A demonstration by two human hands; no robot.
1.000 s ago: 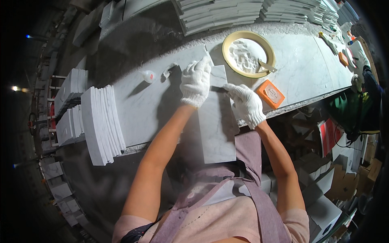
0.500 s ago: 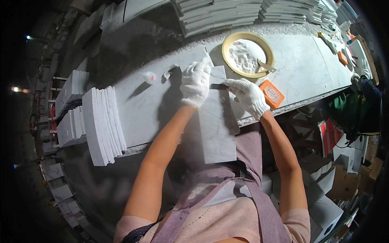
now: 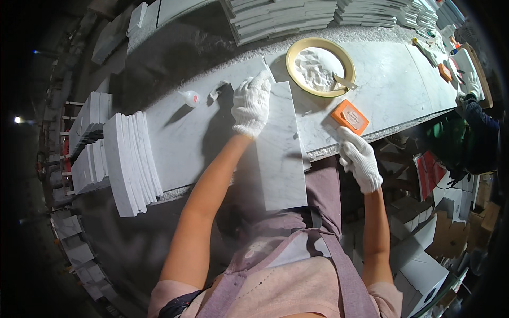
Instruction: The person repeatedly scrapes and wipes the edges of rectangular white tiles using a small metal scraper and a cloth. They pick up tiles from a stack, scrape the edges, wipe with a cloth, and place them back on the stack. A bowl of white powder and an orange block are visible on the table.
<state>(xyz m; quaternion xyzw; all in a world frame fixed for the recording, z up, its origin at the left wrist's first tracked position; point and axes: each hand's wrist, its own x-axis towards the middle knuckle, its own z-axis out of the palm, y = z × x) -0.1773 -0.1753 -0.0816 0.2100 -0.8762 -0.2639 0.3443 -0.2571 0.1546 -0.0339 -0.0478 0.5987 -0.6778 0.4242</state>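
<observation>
A long grey-veined marble tile point(image 3: 281, 153) lies before me, its near end jutting past the table edge toward my lap. My left hand point(image 3: 251, 106), in a white knit glove, holds the tile at its far left edge, fingers pointing away from me. Part of another tile shows under its right side. My right hand point(image 3: 360, 161), gloved as well, is off the tile at the table's front edge. Its fingers are curled; whatever they may hold is hidden. Just beyond them lies an orange block point(image 3: 350, 117) with a pale label.
A yellow-rimmed bowl point(image 3: 350, 63) holds white powder and a scraper point(image 3: 345, 81). A small white squeeze bottle point(image 3: 189, 98) lies left. Tile stacks stand at the left point(image 3: 132, 164) and the back point(image 3: 281, 18). Another person's gloved hand point(image 3: 472, 85) is at the far right.
My right hand has moved off the tile, right and toward me, to beside the orange block. The dark flat piece at its fingertips no longer shows. My left hand stays on the tile.
</observation>
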